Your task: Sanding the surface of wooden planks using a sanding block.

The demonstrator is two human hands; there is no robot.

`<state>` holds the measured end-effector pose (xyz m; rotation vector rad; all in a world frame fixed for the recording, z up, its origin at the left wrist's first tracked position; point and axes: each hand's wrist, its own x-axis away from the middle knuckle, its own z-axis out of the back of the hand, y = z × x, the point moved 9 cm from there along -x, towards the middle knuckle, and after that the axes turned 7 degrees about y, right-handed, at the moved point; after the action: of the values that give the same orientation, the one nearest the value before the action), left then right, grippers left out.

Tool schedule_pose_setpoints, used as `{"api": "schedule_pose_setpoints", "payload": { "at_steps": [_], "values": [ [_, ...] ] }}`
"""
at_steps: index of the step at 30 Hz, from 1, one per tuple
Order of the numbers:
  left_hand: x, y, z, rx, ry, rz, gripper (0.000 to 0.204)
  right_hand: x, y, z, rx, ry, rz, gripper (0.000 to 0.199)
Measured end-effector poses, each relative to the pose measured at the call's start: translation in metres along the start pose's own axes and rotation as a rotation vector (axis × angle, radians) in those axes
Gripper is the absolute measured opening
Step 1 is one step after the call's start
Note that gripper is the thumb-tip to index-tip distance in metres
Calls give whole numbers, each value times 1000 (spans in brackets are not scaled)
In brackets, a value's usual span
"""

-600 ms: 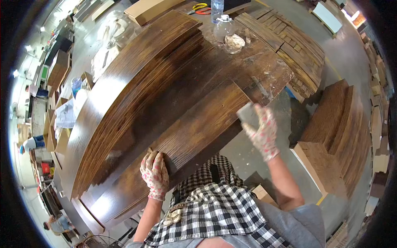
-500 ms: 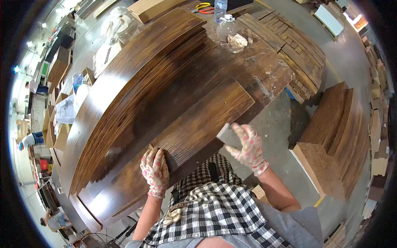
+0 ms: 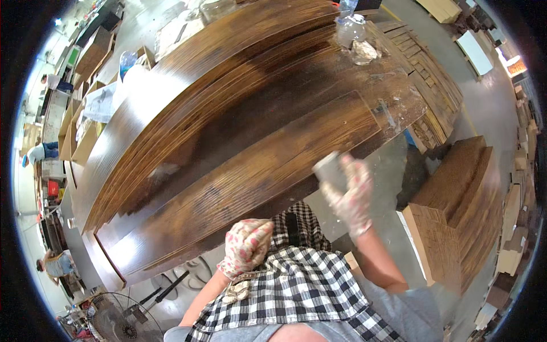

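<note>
A long dark-brown wood-grain board (image 3: 250, 171) lies on the worktable in front of me, its near edge running diagonally. My right hand (image 3: 354, 196), in a pale glove with pink spots, grips a pale grey rectangular block (image 3: 330, 169) just off that edge, to the right; both are slightly blurred. My left hand (image 3: 247, 246), in a matching glove, is curled closed below the near edge, close to my checked apron (image 3: 296, 285). Nothing shows in its fingers.
A stack of curved brown boards (image 3: 165, 108) rises behind the board. A crumpled clear bag (image 3: 351, 31) and a pale crumpled wad (image 3: 364, 52) sit at the table's far end. Brown panels (image 3: 450, 222) stand on the right; a fan (image 3: 125, 319) is at lower left.
My left hand has come off the board and curled closed nearer my waist. My right hand has moved slightly right, still holding the block. The view has shifted.
</note>
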<state>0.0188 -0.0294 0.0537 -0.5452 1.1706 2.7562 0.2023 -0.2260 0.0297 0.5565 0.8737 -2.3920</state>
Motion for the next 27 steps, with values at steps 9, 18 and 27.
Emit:
{"api": "schedule_pose_setpoints", "payload": {
  "at_steps": [9, 18, 27],
  "values": [
    [78, -32, 46, 2, -101, 59, 36, 72, -118, -43, -97, -188, -77, 78],
    [217, -85, 138, 30, -145, 113, 39, 52, -130, -32, 97, 125, -174, 57],
    [266, -94, 150, 53, -123, 166, 41, 156, -352, -98, -166, -142, 208, 72]
  ]
}}
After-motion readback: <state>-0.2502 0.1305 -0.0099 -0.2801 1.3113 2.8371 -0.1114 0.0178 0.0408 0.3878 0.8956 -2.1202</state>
